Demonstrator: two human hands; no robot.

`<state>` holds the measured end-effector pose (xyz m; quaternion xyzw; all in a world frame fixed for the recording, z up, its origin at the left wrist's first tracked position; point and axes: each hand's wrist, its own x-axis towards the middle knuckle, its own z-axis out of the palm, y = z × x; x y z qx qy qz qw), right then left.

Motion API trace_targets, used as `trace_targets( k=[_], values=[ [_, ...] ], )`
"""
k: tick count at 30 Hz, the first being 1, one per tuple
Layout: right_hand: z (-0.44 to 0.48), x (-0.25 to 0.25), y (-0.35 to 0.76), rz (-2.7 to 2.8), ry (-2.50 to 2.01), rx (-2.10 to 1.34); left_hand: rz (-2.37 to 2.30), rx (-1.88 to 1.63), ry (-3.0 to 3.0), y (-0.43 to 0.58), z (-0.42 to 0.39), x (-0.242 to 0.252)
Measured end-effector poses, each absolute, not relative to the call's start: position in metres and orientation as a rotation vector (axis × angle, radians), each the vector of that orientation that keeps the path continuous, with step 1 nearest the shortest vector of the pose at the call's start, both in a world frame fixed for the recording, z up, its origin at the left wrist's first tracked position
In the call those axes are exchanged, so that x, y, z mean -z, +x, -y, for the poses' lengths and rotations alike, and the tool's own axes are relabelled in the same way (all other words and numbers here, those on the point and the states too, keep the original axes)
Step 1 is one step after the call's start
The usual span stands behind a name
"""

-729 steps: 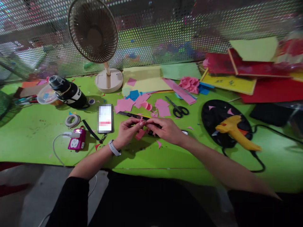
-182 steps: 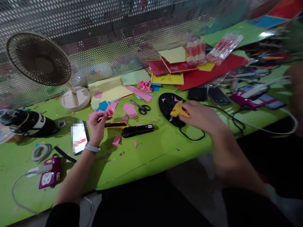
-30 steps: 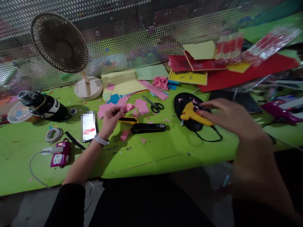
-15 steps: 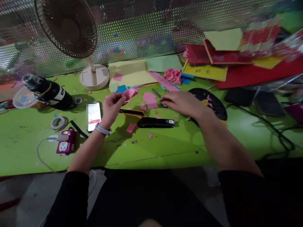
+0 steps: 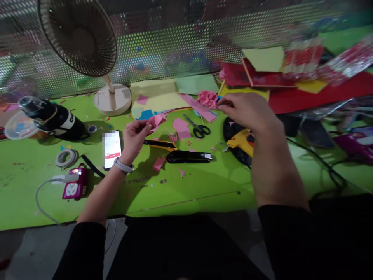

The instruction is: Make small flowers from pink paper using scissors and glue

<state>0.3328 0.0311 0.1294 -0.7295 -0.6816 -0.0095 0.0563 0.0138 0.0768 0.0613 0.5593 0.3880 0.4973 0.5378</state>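
My left hand [image 5: 134, 137] pinches a folded pink paper piece [image 5: 155, 120] above the green table [image 5: 180, 186], just right of a phone [image 5: 112, 144]. My right hand [image 5: 247, 112] reaches to the back of the table, its fingertips closed at a crumpled pink paper flower [image 5: 207, 98]; whether it grips the flower I cannot tell. Below that hand lies a yellow glue gun [image 5: 240, 141] on a black oval mat [image 5: 233, 146]. A black stapler [image 5: 189, 156], a yellow utility knife [image 5: 159, 144] and scissors [image 5: 198, 127] lie between the hands among pink scraps.
A desk fan [image 5: 78, 37] stands at the back left before a perforated metal screen. A black bottle [image 5: 52, 118], tape rolls [image 5: 65, 157] and a magenta power strip [image 5: 72, 187] lie left. Coloured paper sheets [image 5: 291, 89] pile at the back right, with cables [image 5: 329, 171] on the right.
My right hand left the glue gun on the mat, swept left over the scissors, then rose to the pink paper flower at the back. My left hand keeps holding the pink piece.
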Motion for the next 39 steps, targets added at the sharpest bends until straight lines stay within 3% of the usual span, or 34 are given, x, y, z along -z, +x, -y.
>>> trace_targets(
  k=[6,21,39],
  values=[
    [-0.032,-0.121,0.343,2.057,-2.414,-0.041,-0.943,-1.215,1.305,0.015,-0.079,-0.063],
    [-0.024,-0.074,0.297,2.398,-1.910,-0.509,-0.922,-1.296,1.310,0.009,-0.081,-0.070],
    [-0.022,-0.051,0.284,2.364,-1.821,-0.594,-0.886,-1.092,1.293,0.024,-0.068,-0.049]
  ],
)
